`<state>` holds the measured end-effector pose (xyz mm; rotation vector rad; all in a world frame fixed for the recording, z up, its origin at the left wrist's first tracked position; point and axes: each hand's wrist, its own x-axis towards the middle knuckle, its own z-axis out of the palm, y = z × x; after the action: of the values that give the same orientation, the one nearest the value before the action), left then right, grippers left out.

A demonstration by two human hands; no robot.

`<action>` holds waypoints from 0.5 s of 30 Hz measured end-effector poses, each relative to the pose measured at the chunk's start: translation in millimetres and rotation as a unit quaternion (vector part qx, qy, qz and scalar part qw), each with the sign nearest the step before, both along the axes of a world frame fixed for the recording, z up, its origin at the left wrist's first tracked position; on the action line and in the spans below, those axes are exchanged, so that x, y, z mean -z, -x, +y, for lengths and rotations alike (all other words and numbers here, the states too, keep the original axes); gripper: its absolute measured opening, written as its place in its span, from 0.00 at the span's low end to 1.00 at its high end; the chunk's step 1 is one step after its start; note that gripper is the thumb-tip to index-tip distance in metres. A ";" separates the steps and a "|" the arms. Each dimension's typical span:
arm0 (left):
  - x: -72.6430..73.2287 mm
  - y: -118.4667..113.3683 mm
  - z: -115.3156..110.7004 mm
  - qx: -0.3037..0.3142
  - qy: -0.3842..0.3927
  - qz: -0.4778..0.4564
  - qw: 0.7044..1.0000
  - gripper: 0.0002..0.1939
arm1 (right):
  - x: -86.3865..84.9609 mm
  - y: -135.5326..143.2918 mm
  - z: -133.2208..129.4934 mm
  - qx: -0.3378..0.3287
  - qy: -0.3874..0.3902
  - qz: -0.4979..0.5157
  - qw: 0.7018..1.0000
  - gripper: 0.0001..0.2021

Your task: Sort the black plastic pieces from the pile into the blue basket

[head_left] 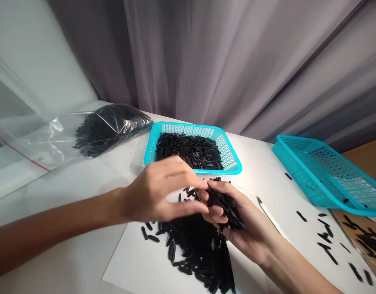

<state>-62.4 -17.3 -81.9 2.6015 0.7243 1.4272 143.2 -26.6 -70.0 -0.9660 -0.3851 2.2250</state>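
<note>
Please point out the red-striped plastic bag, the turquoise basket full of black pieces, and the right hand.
Plastic bag [113, 122]: head view, on its bulging filled part.
Turquoise basket [228, 153]: head view, on its right end wall.
Right hand [252, 228]: head view, mid-hand.

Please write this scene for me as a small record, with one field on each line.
right hand: holds a bunch of black pieces
left hand: fingertips at the right hand's fingers, thumb spread
middle basket: blue, black pieces heaped inside
right-side basket: blue, a few dark bits visible
clear bag: lying at the left, partly filled with black pieces
white sheet: under a loose pile below the hands
backdrop: grey curtain
</note>
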 end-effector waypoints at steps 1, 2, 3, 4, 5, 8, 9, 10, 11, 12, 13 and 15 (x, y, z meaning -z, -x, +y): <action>-1.3 -3.9 -5.9 0.014 -0.015 0.006 1.000 0.10 | 0.3 0.2 -0.6 0.004 0.002 0.002 1.000 0.05; -1.9 -7.0 -10.7 0.019 -0.028 0.014 0.999 0.09 | 0.6 0.6 -1.3 0.007 0.005 0.004 1.000 0.05; -2.1 -9.4 -14.3 0.017 -0.038 0.022 0.999 0.07 | 0.8 1.0 -2.0 0.008 0.009 0.006 1.000 0.05; -1.7 -10.8 -16.5 0.013 -0.044 0.028 0.999 0.04 | 1.0 1.6 -2.8 0.009 0.012 0.008 1.000 0.05; -1.1 -11.6 -17.7 0.012 -0.045 0.031 0.998 0.03 | 1.3 2.2 -3.5 0.011 0.013 0.009 1.000 0.05; 1.0 -12.1 -18.7 0.010 -0.030 0.022 0.999 0.01 | 3.2 4.6 -5.5 0.023 0.011 0.005 1.000 0.06; 1.5 -12.5 -19.3 0.005 -0.018 0.015 1.000 0.02 | 4.2 5.4 -6.2 0.029 0.011 0.001 1.000 0.06; 2.0 -13.3 -20.3 -0.002 -0.006 0.006 1.000 0.02 | 5.5 6.1 -7.0 0.036 0.011 -0.006 0.999 0.06; 2.4 -14.6 -21.7 -0.012 0.007 -0.002 1.000 0.02 | 6.8 6.9 -7.9 0.044 0.010 -0.012 0.999 0.05; 3.0 -16.4 -23.3 -0.023 0.021 -0.011 0.999 0.03 | 8.2 7.7 -8.8 0.053 0.009 -0.019 0.998 0.05; 3.8 -18.6 -24.9 -0.034 0.038 -0.020 0.998 0.03 | 9.3 8.6 -9.7 0.060 0.005 -0.025 0.998 0.05; 6.1 -23.9 -28.1 -0.055 0.085 -0.051 0.994 0.02 | 11.0 10.4 -11.7 0.075 -0.014 -0.038 0.996 0.05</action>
<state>-38.4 -45.5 -88.0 2.3764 0.9434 1.4447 132.7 -38.3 -81.0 -1.0318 -0.3645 2.0488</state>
